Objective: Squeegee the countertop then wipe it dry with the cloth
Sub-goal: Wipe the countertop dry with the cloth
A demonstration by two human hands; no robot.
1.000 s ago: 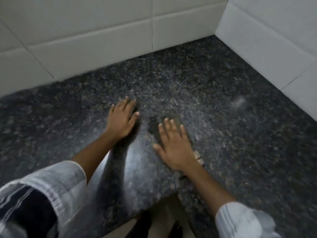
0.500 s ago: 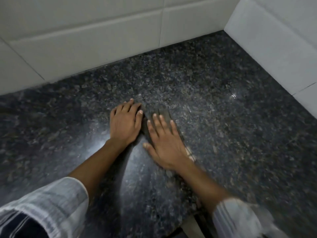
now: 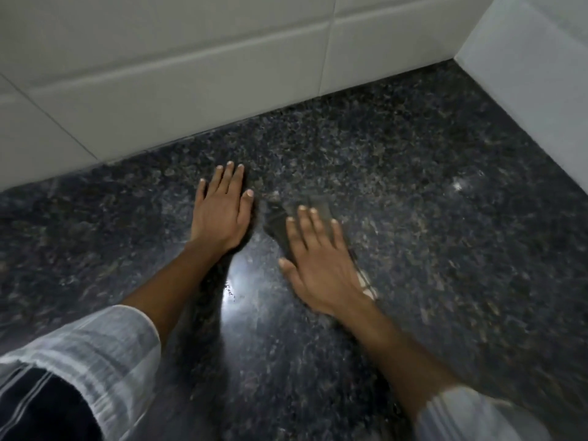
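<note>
The dark speckled granite countertop (image 3: 429,237) fills the view. My right hand (image 3: 321,265) lies flat, fingers spread, pressing a dark grey cloth (image 3: 280,224) onto the stone; the cloth shows beyond the fingertips and a pale edge of it peeks out by the wrist. My left hand (image 3: 222,214) rests flat and open on the bare counter just left of the cloth, holding nothing. No squeegee is in view.
White tiled walls (image 3: 191,90) close the counter at the back and on the right (image 3: 525,84), meeting in a corner at the upper right. A bright reflection (image 3: 235,281) shines on the stone between my forearms.
My right hand has slid the cloth a little to the right, away from my left hand. The view has shifted closer to the back wall.
</note>
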